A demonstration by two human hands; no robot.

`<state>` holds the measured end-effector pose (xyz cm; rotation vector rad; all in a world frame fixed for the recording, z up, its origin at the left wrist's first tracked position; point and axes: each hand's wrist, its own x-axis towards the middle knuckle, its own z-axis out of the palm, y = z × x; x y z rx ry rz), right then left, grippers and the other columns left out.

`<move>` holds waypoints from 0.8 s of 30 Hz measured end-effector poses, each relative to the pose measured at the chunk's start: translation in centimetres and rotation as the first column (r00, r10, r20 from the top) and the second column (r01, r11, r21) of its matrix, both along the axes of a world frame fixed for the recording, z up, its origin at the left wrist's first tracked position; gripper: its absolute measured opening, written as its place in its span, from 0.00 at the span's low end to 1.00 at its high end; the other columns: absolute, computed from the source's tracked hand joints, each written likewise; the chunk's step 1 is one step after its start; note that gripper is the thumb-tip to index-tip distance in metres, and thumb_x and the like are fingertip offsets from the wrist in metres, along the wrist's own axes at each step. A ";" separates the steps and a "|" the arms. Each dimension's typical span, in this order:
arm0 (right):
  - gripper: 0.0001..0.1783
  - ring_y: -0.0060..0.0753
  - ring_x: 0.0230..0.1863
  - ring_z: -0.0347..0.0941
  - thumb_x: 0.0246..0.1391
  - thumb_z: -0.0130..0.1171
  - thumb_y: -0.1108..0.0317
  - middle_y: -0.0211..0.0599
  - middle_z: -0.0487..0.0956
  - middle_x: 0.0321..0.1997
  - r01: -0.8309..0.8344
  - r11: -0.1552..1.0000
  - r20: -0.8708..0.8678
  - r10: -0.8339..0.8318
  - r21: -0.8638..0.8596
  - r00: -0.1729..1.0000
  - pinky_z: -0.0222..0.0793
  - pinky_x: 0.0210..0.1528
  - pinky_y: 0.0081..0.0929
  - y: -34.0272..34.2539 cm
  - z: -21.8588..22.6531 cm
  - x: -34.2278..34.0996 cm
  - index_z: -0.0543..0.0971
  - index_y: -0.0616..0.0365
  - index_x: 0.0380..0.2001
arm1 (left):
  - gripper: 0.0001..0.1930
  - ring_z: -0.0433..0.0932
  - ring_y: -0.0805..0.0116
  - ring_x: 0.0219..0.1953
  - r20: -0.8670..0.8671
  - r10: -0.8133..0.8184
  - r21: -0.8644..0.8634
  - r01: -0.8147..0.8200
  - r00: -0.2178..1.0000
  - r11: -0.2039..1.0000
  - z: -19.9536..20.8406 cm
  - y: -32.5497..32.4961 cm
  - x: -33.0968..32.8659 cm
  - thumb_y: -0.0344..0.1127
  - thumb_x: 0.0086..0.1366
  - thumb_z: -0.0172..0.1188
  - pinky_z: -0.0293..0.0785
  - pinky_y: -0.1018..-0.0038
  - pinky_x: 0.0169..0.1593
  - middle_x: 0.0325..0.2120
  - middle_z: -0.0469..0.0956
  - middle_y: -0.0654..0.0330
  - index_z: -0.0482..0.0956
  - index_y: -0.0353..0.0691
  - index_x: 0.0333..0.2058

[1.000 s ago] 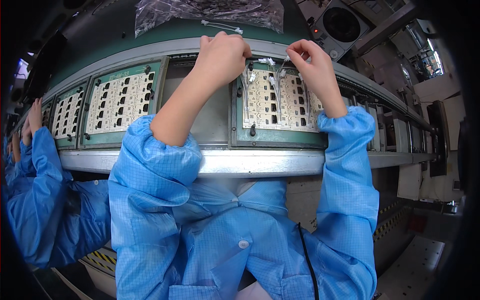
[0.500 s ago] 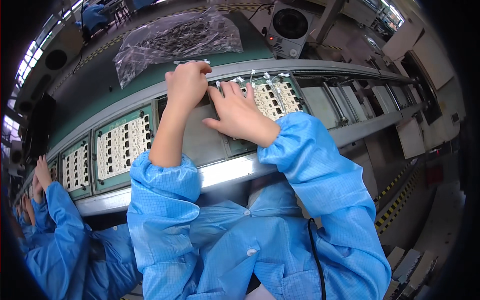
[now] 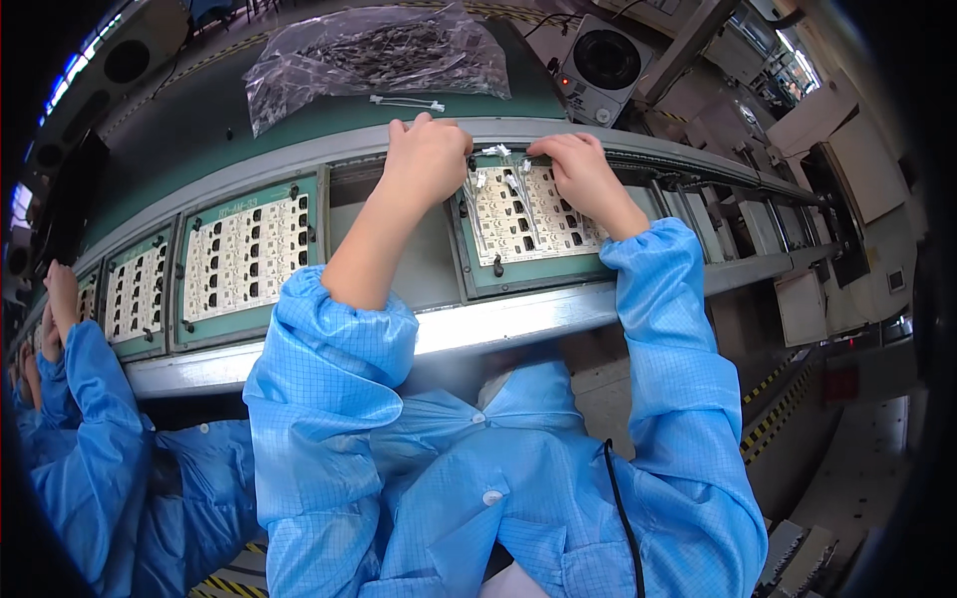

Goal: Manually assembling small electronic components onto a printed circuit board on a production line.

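Hands were both on the circuit board panel [image 3: 528, 214] at the conveyor's far edge: left hand [image 3: 429, 159] loosely curled, right hand [image 3: 578, 174] pinching white clips [image 3: 498, 152].

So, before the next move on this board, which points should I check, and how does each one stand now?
1. Board seated in its green carrier: ok.
2. Left hand at the board's top left edge: ok.
3. Right hand on the board's top right: ok.
4. Small white parts between the hands fully seated: cannot tell.
5. Bag of parts within reach behind the line: ok.
6. Next carrier waiting on the left: ok.
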<state>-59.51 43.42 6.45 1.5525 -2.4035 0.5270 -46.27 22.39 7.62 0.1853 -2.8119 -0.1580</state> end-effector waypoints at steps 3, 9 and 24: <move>0.19 0.41 0.54 0.74 0.52 0.48 0.82 0.37 0.81 0.48 -0.024 0.997 -0.140 0.033 0.067 0.990 0.52 0.70 0.43 0.2 0.6 1.0 0.80 0.56 0.44 | 0.12 0.76 0.60 0.46 -0.002 0.002 0.001 -0.002 1.000 1.000 -0.2 -0.1 0.1 0.33 0.63 0.53 0.68 0.55 0.52 0.39 0.82 0.64 0.87 0.49 0.38; 0.18 0.38 0.55 0.72 0.51 0.48 0.84 0.37 0.80 0.47 0.048 0.998 -0.092 -0.044 0.035 0.995 0.50 0.70 0.44 0.2 0.6 1.1 0.81 0.57 0.42 | 0.11 0.77 0.58 0.48 -0.024 -0.003 0.052 0.004 1.000 0.999 -0.2 0.3 -0.2 0.29 0.56 0.58 0.64 0.53 0.53 0.38 0.83 0.61 0.88 0.47 0.34; 0.21 0.37 0.54 0.70 0.53 0.46 0.83 0.33 0.77 0.48 -0.005 0.995 -0.128 -0.007 -0.097 0.992 0.55 0.63 0.37 -1.3 1.9 -0.5 0.81 0.51 0.44 | 0.14 0.75 0.57 0.49 -0.054 0.064 0.081 -0.060 0.997 0.995 0.4 0.2 0.2 0.29 0.60 0.53 0.65 0.53 0.56 0.40 0.82 0.60 0.87 0.48 0.39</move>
